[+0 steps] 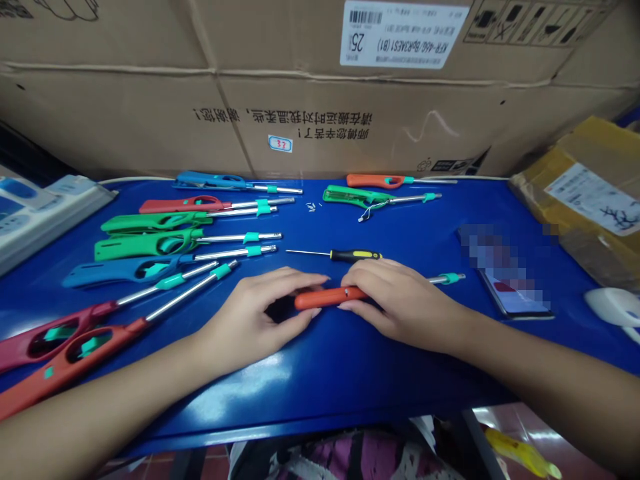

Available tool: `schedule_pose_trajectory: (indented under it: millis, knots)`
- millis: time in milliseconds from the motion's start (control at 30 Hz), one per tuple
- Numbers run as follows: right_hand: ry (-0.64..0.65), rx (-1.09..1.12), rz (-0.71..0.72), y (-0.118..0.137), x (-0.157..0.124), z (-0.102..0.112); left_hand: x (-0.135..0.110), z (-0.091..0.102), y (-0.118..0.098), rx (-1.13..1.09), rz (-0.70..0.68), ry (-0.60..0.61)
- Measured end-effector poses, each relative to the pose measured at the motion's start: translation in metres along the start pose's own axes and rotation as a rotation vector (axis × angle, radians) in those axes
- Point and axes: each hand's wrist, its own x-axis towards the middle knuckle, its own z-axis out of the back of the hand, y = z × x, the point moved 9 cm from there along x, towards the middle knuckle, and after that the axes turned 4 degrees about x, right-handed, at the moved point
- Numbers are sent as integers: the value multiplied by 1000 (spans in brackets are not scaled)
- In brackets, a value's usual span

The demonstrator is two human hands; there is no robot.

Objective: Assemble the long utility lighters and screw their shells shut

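Note:
An orange-red long-necked gas lighter (325, 297) is held level above the blue table, its handle end to the left. My left hand (270, 307) has thumb and fingertips closed about that end. Wrapped over the middle of the lighter, my right hand (400, 300) hides much of its body. The metal tube with a teal clip (447, 279) comes out to the right of this hand. Just beyond my right hand lies a screwdriver (355, 255) with a black and yellow handle, its blade to the left.
Several lighters, such as a blue one (130, 270) and an orange one (75, 360), lie at the left. An opened green lighter (357, 195) shows wires, near small metal bits (311, 207). A phone (505, 273), mouse (615, 307) and cartons (300, 87) surround the work area.

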Motion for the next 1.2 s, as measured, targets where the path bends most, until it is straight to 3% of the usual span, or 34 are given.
schedule_pose_trajectory:
  millis: [300, 500, 833, 1200]
  knots:
    - [43, 18, -32, 0, 0, -9, -2, -1, -18, 91, -103, 46]
    - [5, -8, 28, 5, -2, -8, -4, -5, -27, 118, -144, 60]
    - [-22, -6, -33, -1, 2, -6, -3, -7, -18, 200, -147, 96]
    - [-8, -102, 33, 0, 2, -6, -2, -7, -14, 196, -121, 82]
